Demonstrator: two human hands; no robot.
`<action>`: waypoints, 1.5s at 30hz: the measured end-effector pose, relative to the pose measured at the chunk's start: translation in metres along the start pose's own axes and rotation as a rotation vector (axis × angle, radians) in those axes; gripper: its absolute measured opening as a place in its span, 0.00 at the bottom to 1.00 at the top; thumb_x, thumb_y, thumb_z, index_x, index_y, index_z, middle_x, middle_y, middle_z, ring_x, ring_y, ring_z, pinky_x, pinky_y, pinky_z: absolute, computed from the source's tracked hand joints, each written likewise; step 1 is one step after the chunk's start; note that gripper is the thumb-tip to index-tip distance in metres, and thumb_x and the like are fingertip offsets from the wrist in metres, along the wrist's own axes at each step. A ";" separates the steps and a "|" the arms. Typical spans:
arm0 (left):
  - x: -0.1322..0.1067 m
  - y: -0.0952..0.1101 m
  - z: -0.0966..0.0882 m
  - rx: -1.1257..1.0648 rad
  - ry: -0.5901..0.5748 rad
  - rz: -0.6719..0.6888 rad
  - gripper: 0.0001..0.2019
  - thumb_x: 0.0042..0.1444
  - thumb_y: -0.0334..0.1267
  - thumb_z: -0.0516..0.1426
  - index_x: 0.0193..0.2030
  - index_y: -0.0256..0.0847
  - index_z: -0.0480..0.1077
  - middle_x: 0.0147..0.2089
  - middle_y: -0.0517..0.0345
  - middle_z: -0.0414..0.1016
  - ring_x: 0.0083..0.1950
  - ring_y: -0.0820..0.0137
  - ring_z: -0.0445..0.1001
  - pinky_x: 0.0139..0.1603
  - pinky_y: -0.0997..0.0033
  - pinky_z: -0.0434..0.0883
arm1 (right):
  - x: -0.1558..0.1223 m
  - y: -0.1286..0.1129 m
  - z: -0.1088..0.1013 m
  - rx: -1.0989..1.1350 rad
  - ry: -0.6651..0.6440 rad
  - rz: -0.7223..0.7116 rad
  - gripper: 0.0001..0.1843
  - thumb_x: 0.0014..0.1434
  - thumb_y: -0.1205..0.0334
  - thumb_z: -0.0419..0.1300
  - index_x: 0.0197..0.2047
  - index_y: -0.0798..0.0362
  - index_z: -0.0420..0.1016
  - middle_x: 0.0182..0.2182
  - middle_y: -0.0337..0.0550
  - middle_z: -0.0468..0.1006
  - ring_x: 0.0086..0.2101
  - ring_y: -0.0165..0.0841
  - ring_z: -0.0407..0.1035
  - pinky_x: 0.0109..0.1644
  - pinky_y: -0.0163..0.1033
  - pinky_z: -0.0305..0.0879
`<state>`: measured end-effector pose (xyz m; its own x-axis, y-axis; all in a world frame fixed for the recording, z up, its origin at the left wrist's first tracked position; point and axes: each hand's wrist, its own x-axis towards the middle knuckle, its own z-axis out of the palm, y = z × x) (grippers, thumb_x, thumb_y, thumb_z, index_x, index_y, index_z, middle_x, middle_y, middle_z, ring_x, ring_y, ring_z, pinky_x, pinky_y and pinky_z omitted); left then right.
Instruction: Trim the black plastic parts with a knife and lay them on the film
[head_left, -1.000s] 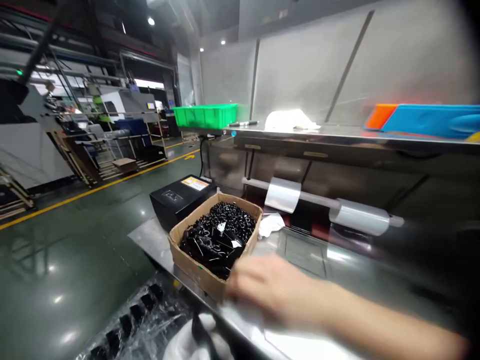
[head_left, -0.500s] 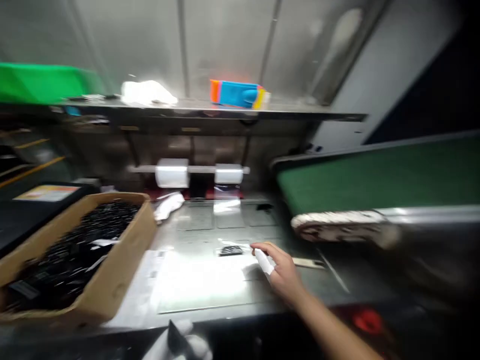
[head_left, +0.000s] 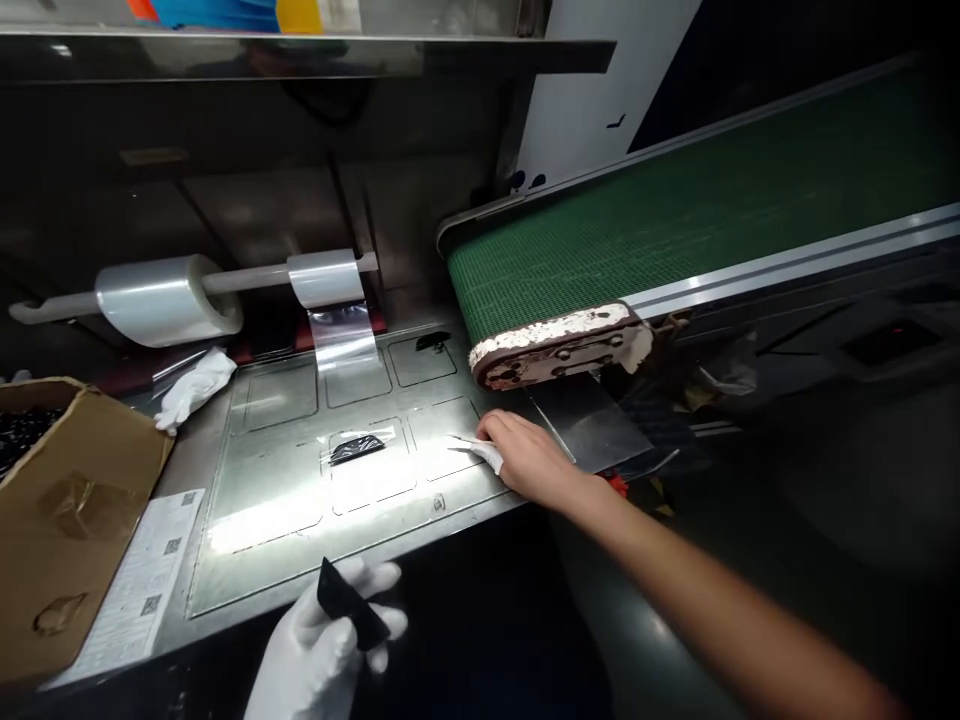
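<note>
Here's a flat, black, sharp-cornered piece (head_left: 351, 606), up by the near edge of the smooth, line-marked metal plate (head_left: 232, 560), fingers and thumb of the white-gloved left hand (head_left: 319, 640) curled onto it. Across the plate, the bare right hand (head_left: 525, 460) pinches a slim, pale, pointed tool (head_left: 465, 444), fingers nearly together. Beyond: glossy clear film rolls (head_left: 154, 300) and a green, ribbed-looking conveyor belt (head_left: 600, 250).
</note>
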<state>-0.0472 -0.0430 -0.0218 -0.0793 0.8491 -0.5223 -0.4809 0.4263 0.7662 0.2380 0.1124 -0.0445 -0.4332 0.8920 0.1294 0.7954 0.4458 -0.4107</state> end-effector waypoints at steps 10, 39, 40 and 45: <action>-0.005 -0.006 -0.007 -0.144 -0.346 0.217 0.32 0.61 0.60 0.64 0.64 0.39 0.75 0.28 0.49 0.81 0.20 0.75 0.66 0.20 0.77 0.57 | -0.017 -0.111 -0.030 0.685 -0.448 -0.398 0.16 0.75 0.59 0.57 0.63 0.44 0.75 0.57 0.37 0.82 0.54 0.31 0.77 0.58 0.35 0.70; -0.015 -0.014 -0.038 -0.229 -0.446 0.039 0.29 0.62 0.55 0.66 0.61 0.37 0.74 0.33 0.48 0.83 0.16 0.80 0.62 0.17 0.80 0.59 | -0.005 -0.161 -0.004 0.215 -0.690 -0.318 0.23 0.47 0.59 0.77 0.42 0.50 0.71 0.27 0.41 0.80 0.22 0.36 0.72 0.18 0.34 0.54; -0.015 -0.014 -0.036 -0.245 -0.434 0.045 0.27 0.62 0.54 0.66 0.60 0.39 0.74 0.33 0.49 0.83 0.16 0.80 0.63 0.17 0.81 0.59 | -0.005 -0.160 -0.004 0.212 -0.681 -0.311 0.23 0.48 0.56 0.77 0.42 0.50 0.71 0.27 0.41 0.81 0.22 0.36 0.72 0.18 0.34 0.54; -0.014 -0.010 -0.027 -0.254 -0.396 0.034 0.25 0.60 0.54 0.68 0.56 0.39 0.75 0.35 0.50 0.84 0.15 0.81 0.63 0.18 0.80 0.63 | -0.010 -0.155 -0.002 0.232 -0.635 -0.329 0.26 0.49 0.52 0.77 0.46 0.52 0.74 0.28 0.41 0.82 0.22 0.37 0.73 0.19 0.36 0.54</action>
<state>-0.0644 -0.0672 -0.0324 0.2171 0.9358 -0.2777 -0.6863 0.3487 0.6383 0.1201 0.0349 0.0192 -0.8504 0.4690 -0.2385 0.5031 0.5921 -0.6295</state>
